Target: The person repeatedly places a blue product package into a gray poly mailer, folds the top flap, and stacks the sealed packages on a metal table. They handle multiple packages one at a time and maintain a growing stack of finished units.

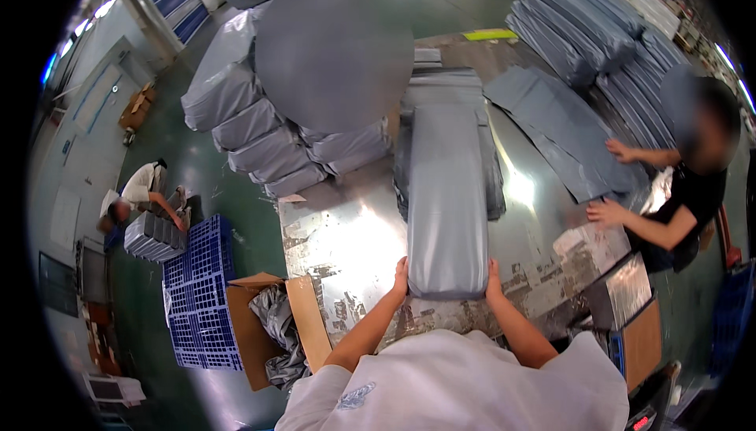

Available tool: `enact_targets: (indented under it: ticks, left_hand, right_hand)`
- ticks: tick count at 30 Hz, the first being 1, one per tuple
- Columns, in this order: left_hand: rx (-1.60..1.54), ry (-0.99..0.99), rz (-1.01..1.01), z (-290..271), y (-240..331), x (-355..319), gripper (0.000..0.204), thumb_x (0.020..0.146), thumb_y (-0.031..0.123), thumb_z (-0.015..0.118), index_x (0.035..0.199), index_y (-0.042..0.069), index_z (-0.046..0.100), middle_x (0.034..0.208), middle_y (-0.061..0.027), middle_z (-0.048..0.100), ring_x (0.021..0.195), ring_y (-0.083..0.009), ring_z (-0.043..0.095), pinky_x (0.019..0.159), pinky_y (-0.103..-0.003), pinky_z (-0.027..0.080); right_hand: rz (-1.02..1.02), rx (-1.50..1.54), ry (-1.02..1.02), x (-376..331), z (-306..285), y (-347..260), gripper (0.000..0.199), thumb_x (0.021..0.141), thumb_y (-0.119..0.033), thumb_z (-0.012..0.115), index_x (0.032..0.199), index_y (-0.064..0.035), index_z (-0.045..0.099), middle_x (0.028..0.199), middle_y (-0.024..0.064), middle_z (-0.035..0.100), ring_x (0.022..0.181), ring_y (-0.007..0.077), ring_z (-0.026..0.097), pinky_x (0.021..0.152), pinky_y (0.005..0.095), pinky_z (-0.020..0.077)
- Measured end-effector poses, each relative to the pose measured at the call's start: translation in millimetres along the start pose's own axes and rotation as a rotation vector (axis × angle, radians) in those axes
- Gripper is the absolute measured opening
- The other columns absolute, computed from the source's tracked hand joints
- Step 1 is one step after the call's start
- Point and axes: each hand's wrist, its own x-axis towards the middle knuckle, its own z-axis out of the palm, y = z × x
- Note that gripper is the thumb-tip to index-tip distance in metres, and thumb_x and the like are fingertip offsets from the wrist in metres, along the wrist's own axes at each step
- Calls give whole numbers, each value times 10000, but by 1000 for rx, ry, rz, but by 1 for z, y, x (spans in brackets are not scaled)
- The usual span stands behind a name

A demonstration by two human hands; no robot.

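**Head view: both hands on the near end of a long grey package**

Head view, from the left: a person crouches on the green floor beside a row of grey packets (153,236). Next to them lies a blue plastic pallet (201,305), and just right of it an open brown cardboard box (272,329) holding crumpled grey plastic film. Behind these, a heap of filled grey plastic bags (260,128) rests against the far left corner of the shiny metal table (346,250).

At the table's near edge, the left hand (401,276) presses flat against the left side of a long, padded grey plastic-wrapped package (446,195); the right hand (494,277) presses against its right side. The hands are apart, clamping the package's near end between them. The package lies lengthwise on the table, reaching away from the person, on top of other grey wrapping.

Further right, flat grey plastic bags (563,128) are spread on the table, where a co-worker's two hands (610,183) rest. Behind them stands a stack of grey packages (591,25).
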Motion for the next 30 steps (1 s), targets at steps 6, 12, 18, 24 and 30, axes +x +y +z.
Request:
enact_targets:
  ticks: [6, 12, 18, 24, 30]
  left_hand:
    - [-19, -443, -228, 5, 93, -46, 676, 802, 451, 523, 1316, 113, 242, 1213, -86, 429, 1131, -207, 407, 939, -359, 346]
    - [-57, -415, -303, -13, 131, -83, 567, 754, 305, 604, 1201, 34, 385, 1101, -94, 517, 978, -199, 523, 857, -324, 421]
    - [-125, -267, -282, -79, 114, -162, 476, 761, 297, 585, 1124, 12, 471, 1060, -105, 548, 962, -201, 534, 852, -327, 425]
    - [-204, -23, -301, -151, 83, -252, 554, 740, 319, 605, 1181, 41, 419, 1124, -83, 507, 1020, -213, 488, 886, -361, 390]
    - [-318, 128, -212, -188, 64, -319, 609, 717, 333, 612, 1209, 41, 404, 1179, -110, 480, 1077, -263, 456, 915, -406, 362]
  right_hand:
    - [453, 345, -433, -47, 1, -91, 579, 783, -374, 566, 1202, -5, 411, 1146, 110, 506, 1072, 232, 470, 907, 358, 374]
    - [490, 143, -611, -74, 9, -127, 505, 744, -268, 621, 1132, 12, 459, 1079, 116, 539, 1006, 214, 510, 870, 350, 401]
    - [471, -22, -662, -163, 43, -139, 656, 696, -205, 657, 1217, 29, 334, 1112, 119, 498, 1034, 224, 478, 888, 334, 375]
    - [469, -15, -824, -220, 88, -130, 785, 645, -205, 692, 1250, 39, 255, 1145, 130, 455, 1068, 221, 434, 905, 334, 353]
    - [472, -181, -1092, -246, 129, -115, 952, 659, -274, 671, 1340, -29, 53, 1322, 128, 263, 1213, 222, 271, 1000, 327, 220]
